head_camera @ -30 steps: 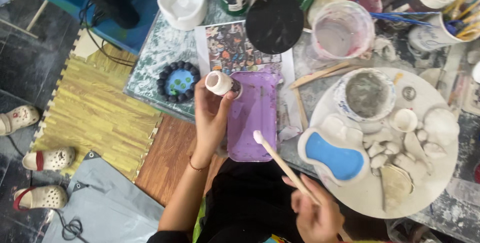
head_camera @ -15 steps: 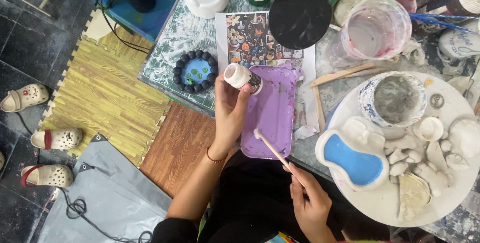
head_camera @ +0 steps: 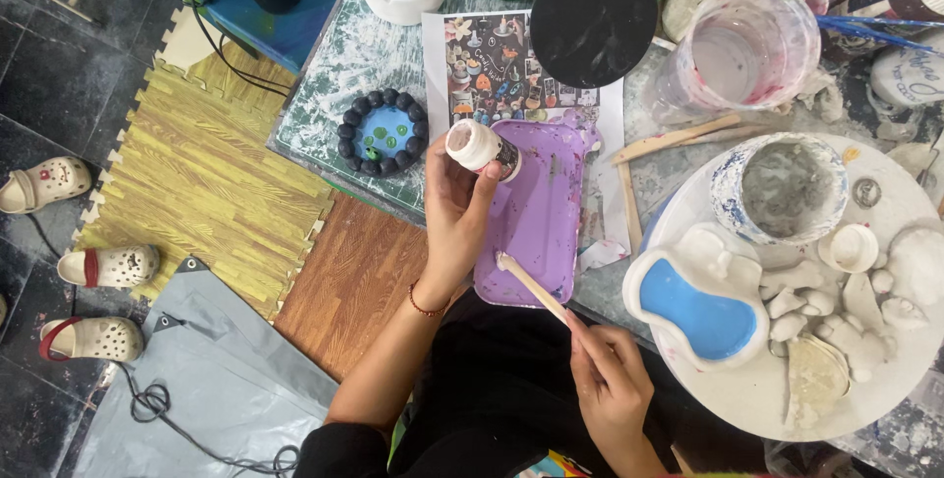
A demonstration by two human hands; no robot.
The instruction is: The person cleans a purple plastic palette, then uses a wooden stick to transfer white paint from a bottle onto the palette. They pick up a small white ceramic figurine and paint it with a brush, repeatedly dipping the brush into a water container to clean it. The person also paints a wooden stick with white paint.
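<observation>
Two hands are busy. One, the left hand (head_camera: 454,217), has its fingers wrapped tight around a small paint bottle (head_camera: 482,149) with a white cap, tipped over the purple tray (head_camera: 536,212) on the counter (head_camera: 334,94). Its partner, the right hand (head_camera: 610,385), pinches a brush (head_camera: 531,286), whose tip touches the tray.
</observation>
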